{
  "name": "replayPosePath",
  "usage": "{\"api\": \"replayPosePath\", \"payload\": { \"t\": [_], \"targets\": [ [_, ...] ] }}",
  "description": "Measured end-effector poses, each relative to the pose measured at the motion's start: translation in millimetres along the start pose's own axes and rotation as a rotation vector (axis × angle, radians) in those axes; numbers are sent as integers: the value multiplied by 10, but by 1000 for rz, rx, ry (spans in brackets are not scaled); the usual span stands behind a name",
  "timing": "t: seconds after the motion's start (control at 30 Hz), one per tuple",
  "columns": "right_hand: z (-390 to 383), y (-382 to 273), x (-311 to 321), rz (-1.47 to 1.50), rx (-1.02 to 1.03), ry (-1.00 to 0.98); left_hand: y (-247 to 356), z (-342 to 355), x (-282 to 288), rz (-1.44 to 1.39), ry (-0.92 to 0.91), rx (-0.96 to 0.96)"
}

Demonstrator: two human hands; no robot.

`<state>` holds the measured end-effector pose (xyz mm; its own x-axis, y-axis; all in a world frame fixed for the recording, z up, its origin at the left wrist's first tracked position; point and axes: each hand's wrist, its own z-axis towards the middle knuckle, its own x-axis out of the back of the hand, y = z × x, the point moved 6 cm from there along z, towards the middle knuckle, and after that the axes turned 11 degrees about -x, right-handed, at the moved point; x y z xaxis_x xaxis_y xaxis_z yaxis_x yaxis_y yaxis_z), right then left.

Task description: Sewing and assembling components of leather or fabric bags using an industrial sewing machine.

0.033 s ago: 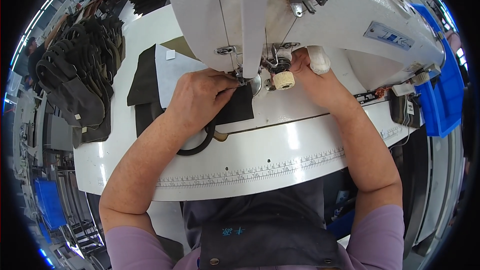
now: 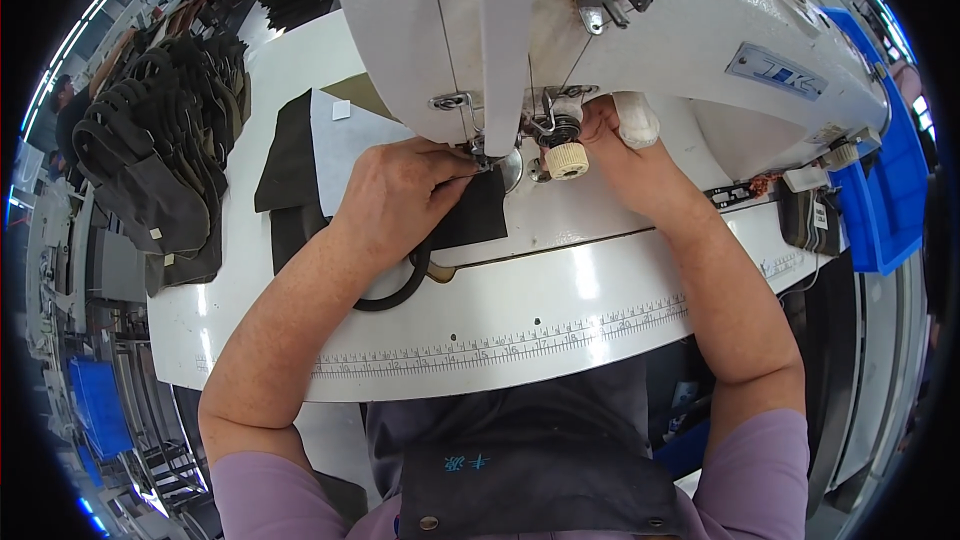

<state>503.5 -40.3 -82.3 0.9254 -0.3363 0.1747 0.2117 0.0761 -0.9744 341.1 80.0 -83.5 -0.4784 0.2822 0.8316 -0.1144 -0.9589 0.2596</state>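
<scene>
My left hand (image 2: 385, 190) is at the needle area of a white sewing machine (image 2: 580, 30). Its thumb and fingers come together beside the presser foot (image 2: 486, 158); whatever they pinch is too small to make out. Below that hand lie dark fabric pieces (image 2: 478, 215), a light sheet (image 2: 335, 145) with a small white label, and a dark loop handle (image 2: 395, 295). My right hand (image 2: 632, 165) reaches behind the cream dial (image 2: 567, 161), under the machine arm. Its fingers are partly hidden there, next to a rounded white piece (image 2: 637, 120).
Stacked dark fabric pieces with loops (image 2: 150, 160) hang at the table's left edge. A printed ruler (image 2: 500, 345) follows the front of the white table (image 2: 520, 305). On the right stand a small dark striped bundle (image 2: 808, 220) and a blue bin (image 2: 885, 200).
</scene>
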Motion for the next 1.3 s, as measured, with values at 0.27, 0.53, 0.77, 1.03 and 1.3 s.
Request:
{"api": "replayPosePath", "payload": {
  "t": [0.27,0.53,0.77,1.03,1.3],
  "targets": [
    [32,63,40,-26,-71,117,82,-5,8,-49,2,-27],
    [73,80,56,-378,-33,91,32,-13,18,-65,-3,57],
    [63,276,39,-573,35,18,26,-26,38,-3,23,13],
    [48,245,-54,-543,26,27,491,-345,168,333,-417,47],
    [17,184,-110,-757,-29,9,957,-333,926,-119,-213,-197]
  ]
}}
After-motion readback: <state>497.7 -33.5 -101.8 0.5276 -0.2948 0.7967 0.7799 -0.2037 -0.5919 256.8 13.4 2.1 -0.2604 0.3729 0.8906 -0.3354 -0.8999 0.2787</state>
